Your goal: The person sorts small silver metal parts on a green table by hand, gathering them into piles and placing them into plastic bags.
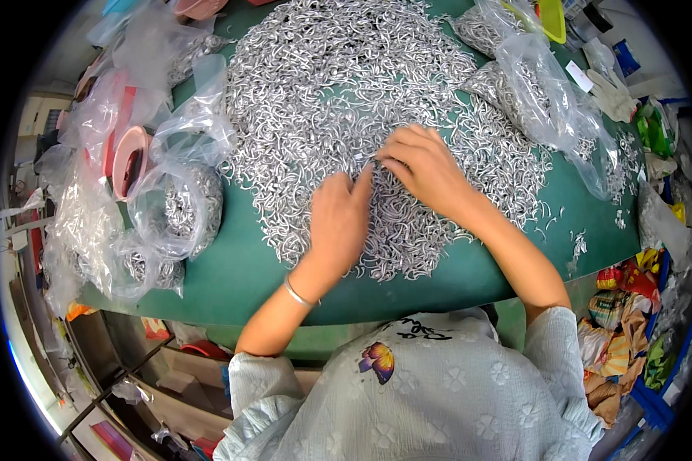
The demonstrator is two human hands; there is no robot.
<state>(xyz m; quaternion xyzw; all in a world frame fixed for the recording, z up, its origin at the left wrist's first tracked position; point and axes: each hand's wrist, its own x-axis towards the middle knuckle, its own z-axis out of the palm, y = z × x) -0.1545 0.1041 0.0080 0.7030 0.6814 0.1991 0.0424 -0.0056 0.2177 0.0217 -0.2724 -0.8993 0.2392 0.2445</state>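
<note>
Evidently the left hand (338, 219) and the right hand (429, 167) nearly met at the fingertips, low over the heaped, small, curved silvery pieces (300, 77) that spread across the middle of the green desk (234, 280). Each thumb and forefinger stood close together, but whether either was clamped on a piece was too small to tell. Good handling probably called for light fingertip pinches and steady wrists, easing a piece free without scattering its tangled neighbours. These shared no direction: their bowed long axes lay mostly flat, pointing every way.
</note>
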